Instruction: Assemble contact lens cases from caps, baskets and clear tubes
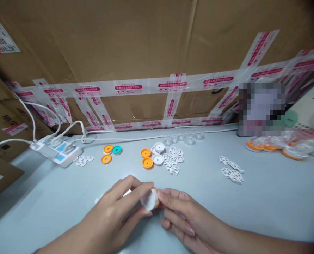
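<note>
Between my two hands, above the near middle of the table, is a small round white and orange cap (149, 200). My left hand (119, 208) grips its white side between thumb and fingers. At the orange rim, the thumb and forefinger of my right hand (183, 215) pinch the right edge. The cap is tilted, with its orange side turned to the right. Part of a white piece shows behind my left fingers, and small white bits (98, 199) lie beside that hand. Beyond my hands are orange round caps (147, 163) and white round caps (158, 159).
Several white perforated pieces (173, 159) lie mid-table, more perforated pieces (232, 174) to the right. Clear plastic cups (189, 138) stand at the back. Orange and teal rings (117, 150) and white discs (83, 161) lie left, near a power strip (56, 151). A taped cardboard box (135, 46) walls the back.
</note>
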`<state>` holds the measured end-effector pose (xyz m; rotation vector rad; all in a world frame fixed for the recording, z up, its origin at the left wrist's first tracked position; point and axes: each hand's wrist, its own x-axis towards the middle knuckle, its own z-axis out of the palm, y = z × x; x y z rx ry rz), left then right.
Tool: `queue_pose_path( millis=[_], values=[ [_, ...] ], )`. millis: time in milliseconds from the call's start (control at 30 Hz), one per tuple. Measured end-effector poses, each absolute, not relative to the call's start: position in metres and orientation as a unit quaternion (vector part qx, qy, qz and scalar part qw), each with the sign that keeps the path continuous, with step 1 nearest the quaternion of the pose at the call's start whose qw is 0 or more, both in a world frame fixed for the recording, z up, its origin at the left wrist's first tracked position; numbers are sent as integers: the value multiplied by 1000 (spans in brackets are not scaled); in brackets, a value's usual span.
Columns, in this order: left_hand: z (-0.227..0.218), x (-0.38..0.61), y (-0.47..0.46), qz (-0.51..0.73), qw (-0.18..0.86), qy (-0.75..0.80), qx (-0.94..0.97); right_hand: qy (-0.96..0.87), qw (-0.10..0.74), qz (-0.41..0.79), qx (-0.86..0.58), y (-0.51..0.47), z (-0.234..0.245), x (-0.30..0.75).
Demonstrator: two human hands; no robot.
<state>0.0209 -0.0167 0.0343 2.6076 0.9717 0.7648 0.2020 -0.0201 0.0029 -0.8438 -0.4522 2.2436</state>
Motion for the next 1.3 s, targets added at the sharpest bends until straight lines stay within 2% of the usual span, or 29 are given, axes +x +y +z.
queue_pose_path(
  millis=[200,300,600,767,967,1300],
  values=[
    [20,27,-17,314,226,336,859,-169,317,869,-340,-22,1,204],
    [15,27,-15,326,224,329,857,-169,313,873,-334,-21,0,204],
    [35,11,-7,290,289,283,868,-185,273,875,-353,-16,12,212],
    [36,9,-5,263,260,244,897,-204,279,880,-327,-16,11,211],
    [28,12,-5,301,172,210,914,-215,266,884,-319,-19,11,207],
    [27,17,-12,320,142,234,907,-286,290,845,-345,-23,19,204]
  ],
)
